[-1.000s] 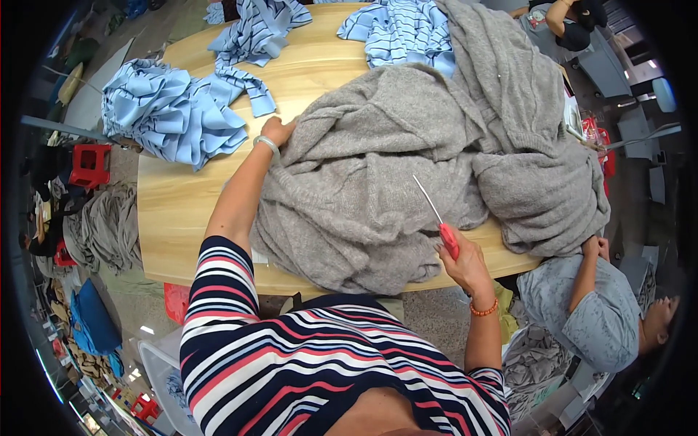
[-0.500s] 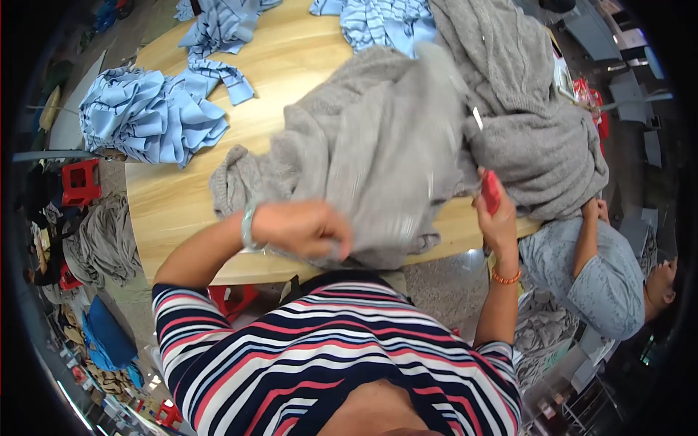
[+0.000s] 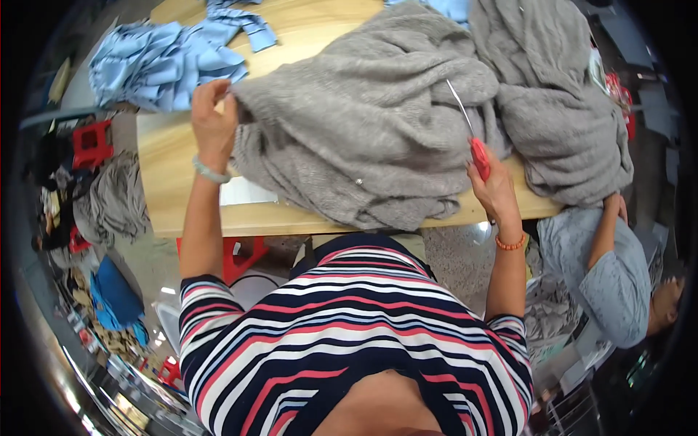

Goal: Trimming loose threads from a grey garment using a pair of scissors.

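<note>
A grey knit garment (image 3: pixel 356 123) lies loosely spread over the wooden table (image 3: pixel 174 203) in front of me. At its left corner my left hand (image 3: pixel 214 123) is closed in a pinch, lifting the fabric edge. My right hand (image 3: pixel 498 190) grips the red-handled scissors (image 3: pixel 478 156) over the garment's right side. Their thin metal blades point away from me, above the knit. How the fingers sit in the handles is partly hidden.
Light-blue cloth (image 3: pixel 160 62) is bunched at the far left. Another grey knit pile (image 3: pixel 567 138) lies at the right, where a person in a grey top (image 3: pixel 592 269) sits close by. A red stool (image 3: pixel 92 145) stands beyond the table's left edge.
My left hand has moved left and away from me, drawing the garment's edge out to the left. The scissors stay in my right hand. The view has shifted somewhat.
</note>
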Available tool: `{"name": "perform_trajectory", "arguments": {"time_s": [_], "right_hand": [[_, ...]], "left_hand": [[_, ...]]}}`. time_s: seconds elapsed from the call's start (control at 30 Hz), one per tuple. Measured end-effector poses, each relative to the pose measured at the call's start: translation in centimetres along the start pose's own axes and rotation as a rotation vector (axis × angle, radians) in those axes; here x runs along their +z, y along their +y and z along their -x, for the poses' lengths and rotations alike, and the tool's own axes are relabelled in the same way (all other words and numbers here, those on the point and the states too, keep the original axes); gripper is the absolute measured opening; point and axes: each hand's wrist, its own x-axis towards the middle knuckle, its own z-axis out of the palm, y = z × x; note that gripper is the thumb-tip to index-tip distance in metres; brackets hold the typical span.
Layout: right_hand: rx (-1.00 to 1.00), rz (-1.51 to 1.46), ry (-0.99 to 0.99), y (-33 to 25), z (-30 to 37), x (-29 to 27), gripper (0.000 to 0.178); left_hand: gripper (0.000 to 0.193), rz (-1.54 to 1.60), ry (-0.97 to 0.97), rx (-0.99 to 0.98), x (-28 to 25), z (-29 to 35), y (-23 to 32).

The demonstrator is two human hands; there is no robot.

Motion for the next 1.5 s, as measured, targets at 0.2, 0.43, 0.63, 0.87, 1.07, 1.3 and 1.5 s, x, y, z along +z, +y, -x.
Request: {"name": "perform_trajectory", "arguments": {"time_s": [0.2, 0.43, 0.63, 0.87, 1.07, 1.3, 1.5], "right_hand": [[-0.055, 0.015, -0.093, -2.0, 3.1, -0.2, 0.040], [-0.334, 0.038, -0.295, -5.2, 4.3, -1.1, 0.043], [-0.460, 0.091, -0.365, -8.2, 4.6, -0.8, 0.041], [-0.526, 0.272, -0.466, -11.8, 4.7, 1.5, 0.039], [-0.516, 0.227, -0.423, -10.5, 5.2, 2.0, 0.038], [-0.511, 0.334, -0.486, -10.2, 6.2, 1.6, 0.039], [-0.521, 0.322, -0.483, -8.9, 6.0, 1.0, 0.039]], "left_hand": [[0.044, 0.822, -0.215, -1.024, 1.4, 10.5, 2.3], [0.028, 1.472, -0.015, -1.203, 3.5, 12.8, 2.1], [0.015, 1.032, 0.091, -0.983, 3.7, 12.3, 6.0], [0.013, 0.994, 0.143, -0.864, 3.9, 12.3, 6.3], [0.014, 1.328, 0.126, -1.006, 4.1, 13.4, 8.0], [0.018, 1.292, 0.092, -1.018, 7.0, 17.3, 8.0], [0.023, 1.340, 0.180, -1.071, 5.8, 15.5, 11.7]]}}
